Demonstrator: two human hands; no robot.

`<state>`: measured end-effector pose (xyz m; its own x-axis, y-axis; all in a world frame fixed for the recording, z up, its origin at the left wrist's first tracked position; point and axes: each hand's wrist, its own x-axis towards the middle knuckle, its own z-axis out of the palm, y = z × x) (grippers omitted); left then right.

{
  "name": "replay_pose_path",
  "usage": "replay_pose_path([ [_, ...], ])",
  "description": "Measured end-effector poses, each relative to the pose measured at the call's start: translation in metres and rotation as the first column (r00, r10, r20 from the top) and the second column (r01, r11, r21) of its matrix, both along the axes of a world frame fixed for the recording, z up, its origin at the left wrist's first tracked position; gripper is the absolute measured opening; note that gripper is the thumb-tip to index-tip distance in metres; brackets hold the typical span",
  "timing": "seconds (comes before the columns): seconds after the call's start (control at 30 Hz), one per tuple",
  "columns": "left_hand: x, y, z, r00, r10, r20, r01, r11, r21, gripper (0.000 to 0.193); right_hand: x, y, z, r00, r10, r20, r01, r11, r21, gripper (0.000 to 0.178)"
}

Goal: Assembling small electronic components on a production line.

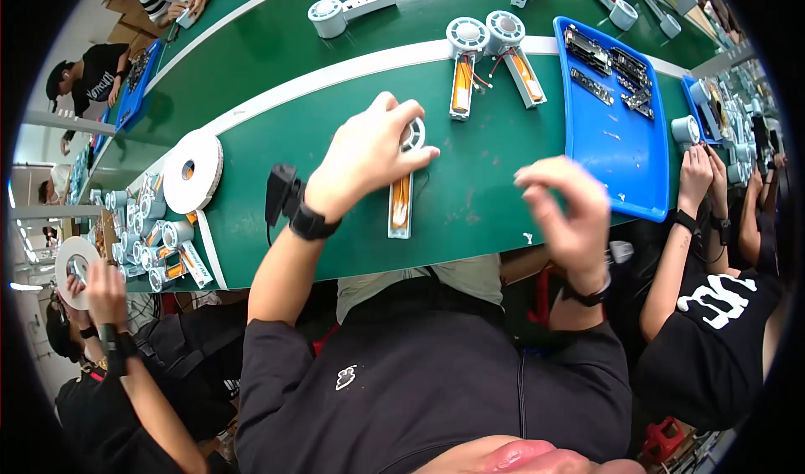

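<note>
My left hand [366, 151] grips the round head of a pale blue handheld fan [402, 210] on the green table. The fan's open handle points toward me and shows an orange battery inside. My fingers hide much of the head. My right hand [574, 210] is in the air to the right, slightly blurred, its thumb and fingers apart with nothing between them. Beyond my hands lie two similar fans, a left one [461, 88] and a right one [526, 78], with open handles, orange batteries and loose red wires.
At the right stands a blue tray [616, 168] with several dark circuit boards [589, 50]. To the left are a white reel [193, 172] and a heap of fan parts [151, 239]. Another fan [331, 17] lies across the white strip. Co-workers sit on both sides.
</note>
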<state>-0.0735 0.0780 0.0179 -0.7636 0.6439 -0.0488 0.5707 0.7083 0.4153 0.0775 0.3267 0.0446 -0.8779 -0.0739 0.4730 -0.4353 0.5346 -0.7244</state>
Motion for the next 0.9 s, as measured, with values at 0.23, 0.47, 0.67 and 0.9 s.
replay_pose_path([
  [0.23, 0.055, -0.028, 0.008, 0.957, 0.289, -0.04, -0.253, 0.89, 0.379, 0.058, -0.114, 0.222, -0.044, 0.822, -0.526, 0.22, 0.347, 0.767, 0.54, 0.027],
  [0.47, 0.072, -0.082, 0.006, 0.952, 0.305, 0.017, -0.281, 0.853, 0.441, 0.049, -0.11, 0.275, -0.068, 0.641, -0.47, 0.607, 0.105, 0.837, 0.537, 0.023],
  [0.67, 0.093, -0.073, 0.009, 0.991, 0.016, 0.131, -0.103, 0.713, 0.693, 0.046, -0.023, 0.054, -0.013, 0.929, -0.336, 0.155, 0.357, 0.924, -0.137, 0.016],
  [0.9, 0.075, -0.069, -0.017, 0.973, -0.222, 0.067, 0.026, 0.391, 0.92, 0.045, -0.014, -0.112, -0.032, 0.982, 0.136, -0.131, -0.139, 0.99, -0.011, 0.04],
])
